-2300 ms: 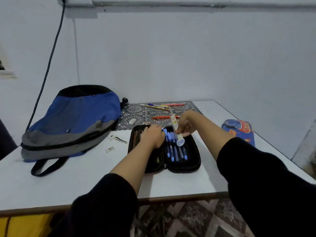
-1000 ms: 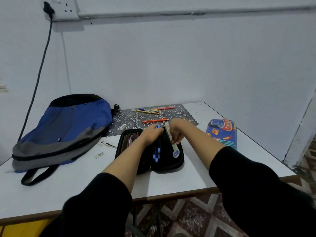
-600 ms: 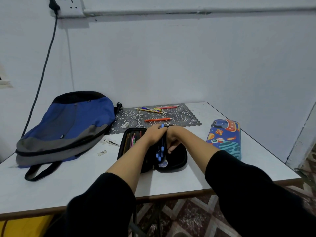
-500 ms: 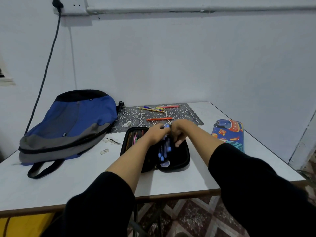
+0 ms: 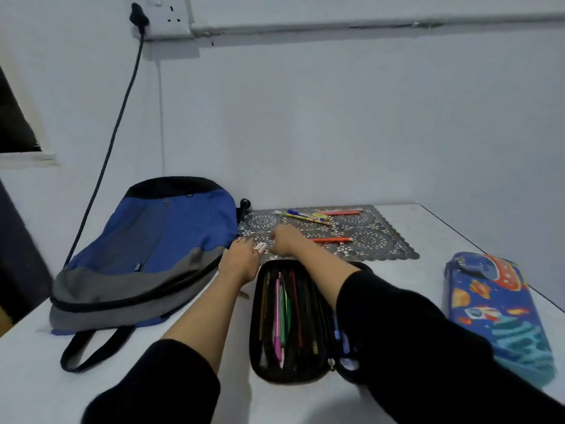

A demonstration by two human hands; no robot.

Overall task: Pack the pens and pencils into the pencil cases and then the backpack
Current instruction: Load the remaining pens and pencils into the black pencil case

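Note:
An open black pencil case (image 5: 290,325) lies in front of me with several pens and pencils in its loops. My right arm crosses over its right half. Both hands are just beyond it, at the near left corner of a patterned mat (image 5: 367,240). A small white eraser (image 5: 261,247) sits between them. My left hand (image 5: 240,263) lies flat with its fingertips touching the eraser. My right hand (image 5: 282,243) is curled and pinches it from the right. An orange pencil (image 5: 331,239), a red pen (image 5: 339,213) and several other pens (image 5: 308,216) lie on the mat.
A blue and grey backpack (image 5: 146,255) lies flat on the left of the white table (image 5: 428,228), touching the mat's corner. A blue space-print pencil case (image 5: 495,313) lies near the right edge. A black cable (image 5: 116,123) hangs from a wall socket behind the backpack.
Both hands left the black case's middle flap and reached forward to the eraser on the mat. The flap now lies to the right, showing the left compartment's pens.

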